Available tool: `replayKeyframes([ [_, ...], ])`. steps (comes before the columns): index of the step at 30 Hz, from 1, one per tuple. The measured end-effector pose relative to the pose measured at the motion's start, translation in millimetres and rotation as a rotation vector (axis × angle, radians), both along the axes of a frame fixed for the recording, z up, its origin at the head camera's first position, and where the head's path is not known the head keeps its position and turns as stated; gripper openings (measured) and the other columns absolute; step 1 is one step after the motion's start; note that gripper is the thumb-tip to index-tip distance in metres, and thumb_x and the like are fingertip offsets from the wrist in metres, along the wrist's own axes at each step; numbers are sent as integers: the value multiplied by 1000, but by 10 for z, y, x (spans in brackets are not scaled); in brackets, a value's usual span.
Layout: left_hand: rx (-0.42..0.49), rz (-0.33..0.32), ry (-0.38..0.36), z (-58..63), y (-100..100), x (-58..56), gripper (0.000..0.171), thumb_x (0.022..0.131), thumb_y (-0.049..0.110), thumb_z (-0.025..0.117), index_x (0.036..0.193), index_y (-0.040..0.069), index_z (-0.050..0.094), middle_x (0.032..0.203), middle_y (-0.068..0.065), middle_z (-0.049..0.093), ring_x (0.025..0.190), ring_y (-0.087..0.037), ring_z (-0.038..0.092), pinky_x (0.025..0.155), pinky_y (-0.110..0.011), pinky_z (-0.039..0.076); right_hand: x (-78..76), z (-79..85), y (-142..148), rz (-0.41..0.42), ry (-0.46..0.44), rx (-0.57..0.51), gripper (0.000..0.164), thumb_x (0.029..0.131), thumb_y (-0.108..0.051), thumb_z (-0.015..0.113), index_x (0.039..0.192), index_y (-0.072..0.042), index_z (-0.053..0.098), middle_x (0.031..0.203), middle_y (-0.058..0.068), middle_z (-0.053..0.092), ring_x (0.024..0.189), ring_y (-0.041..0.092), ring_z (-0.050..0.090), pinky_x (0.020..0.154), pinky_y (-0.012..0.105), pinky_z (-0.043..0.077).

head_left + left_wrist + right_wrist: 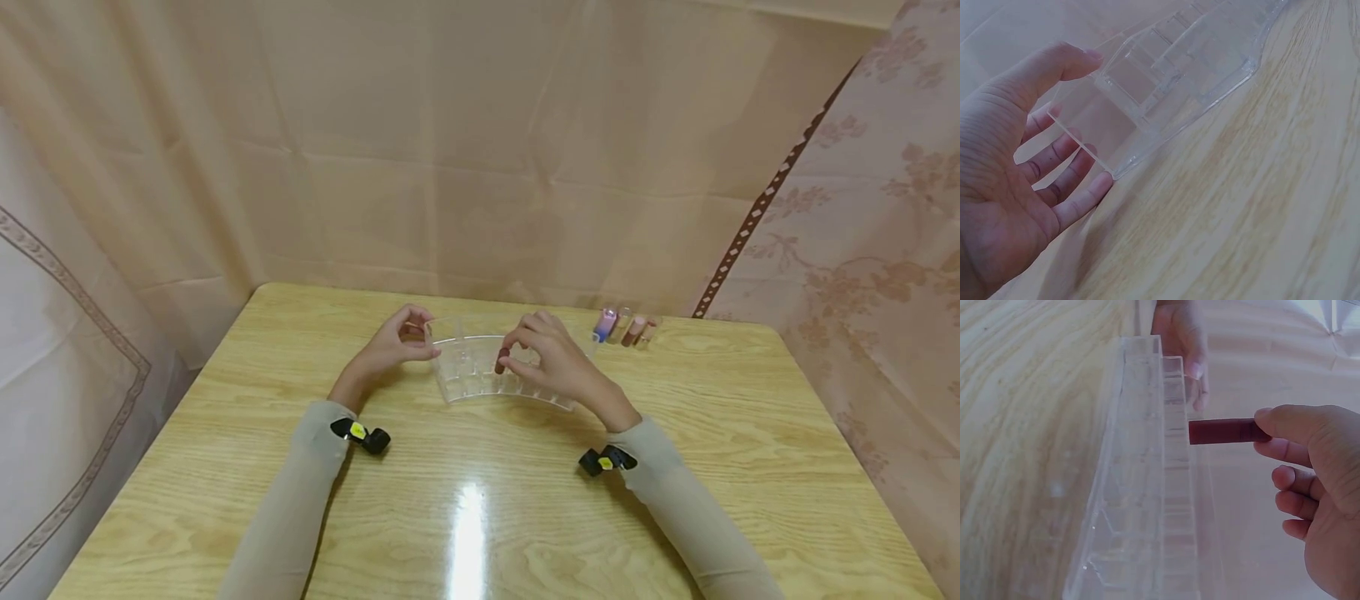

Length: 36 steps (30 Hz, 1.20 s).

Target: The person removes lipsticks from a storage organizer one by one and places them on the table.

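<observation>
A clear, stepped lipstick organizer (465,377) with small compartments stands on the table, curved along its front. My left hand (390,343) steadies its left end. In the left wrist view the thumb lies along the top edge of the clear end wall (1088,145), while the fingers reach around its outer side. Over the organizer, my right hand (557,357) pinches a dark red lipstick tube (1225,431) by one end between thumb and index finger. The tube's free end is right at the upper tier in the right wrist view; the other fingers curl loosely below the grip.
Several lipstick tubes, one of them purple and blue (604,325), lie side by side at the table's back edge, right of the organizer. The wooden table (420,500) meets a beige curtain (465,167) behind. Each sleeve carries a small black wrist camera (375,440).
</observation>
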State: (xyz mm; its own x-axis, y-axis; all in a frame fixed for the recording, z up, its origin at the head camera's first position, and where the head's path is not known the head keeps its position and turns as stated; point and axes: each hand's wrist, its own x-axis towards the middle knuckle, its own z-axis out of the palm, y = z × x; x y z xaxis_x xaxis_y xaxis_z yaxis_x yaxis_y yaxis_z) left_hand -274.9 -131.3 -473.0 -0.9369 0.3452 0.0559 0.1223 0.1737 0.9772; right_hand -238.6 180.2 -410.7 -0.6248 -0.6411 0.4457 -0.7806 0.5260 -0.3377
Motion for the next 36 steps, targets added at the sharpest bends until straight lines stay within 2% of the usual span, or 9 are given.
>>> replayKeyframes([
  [4,-1,6,9,2,12,7,63,83,-1,80,135,-6,45,128,-27,51,107,-24,55,90,-25,48,5,38,31,-17,-23,3,10,91,-19,77,99,-13,74,91,6,64,88,18,44,81,37,35],
  [11,-5,5,-10,6,-2,24,60,84,1,80,133,-2,47,129,-25,50,111,-29,54,92,-28,47,-12,109,93,-29,-61,6,11,92,-19,76,100,-11,74,90,6,63,88,18,44,80,36,36],
  [20,-9,-3,1,9,0,23,61,84,1,80,134,-4,45,127,-25,50,110,-30,55,92,-28,48,-43,176,197,-37,-28,-42,11,91,-18,78,97,-12,72,88,1,59,87,17,43,78,34,36],
  [29,-18,-3,6,9,-2,8,61,84,2,81,134,-3,46,124,-23,52,109,-28,55,91,-28,48,-72,241,293,-65,-27,-59,9,91,-17,78,96,-14,72,88,0,56,90,18,43,81,37,35],
  [36,-18,-8,12,-13,-15,0,61,84,2,81,134,-3,46,126,-23,51,112,-32,55,92,-29,48,-112,251,336,-93,17,-49,8,91,-18,78,95,-13,73,88,2,56,91,22,43,85,39,34],
])
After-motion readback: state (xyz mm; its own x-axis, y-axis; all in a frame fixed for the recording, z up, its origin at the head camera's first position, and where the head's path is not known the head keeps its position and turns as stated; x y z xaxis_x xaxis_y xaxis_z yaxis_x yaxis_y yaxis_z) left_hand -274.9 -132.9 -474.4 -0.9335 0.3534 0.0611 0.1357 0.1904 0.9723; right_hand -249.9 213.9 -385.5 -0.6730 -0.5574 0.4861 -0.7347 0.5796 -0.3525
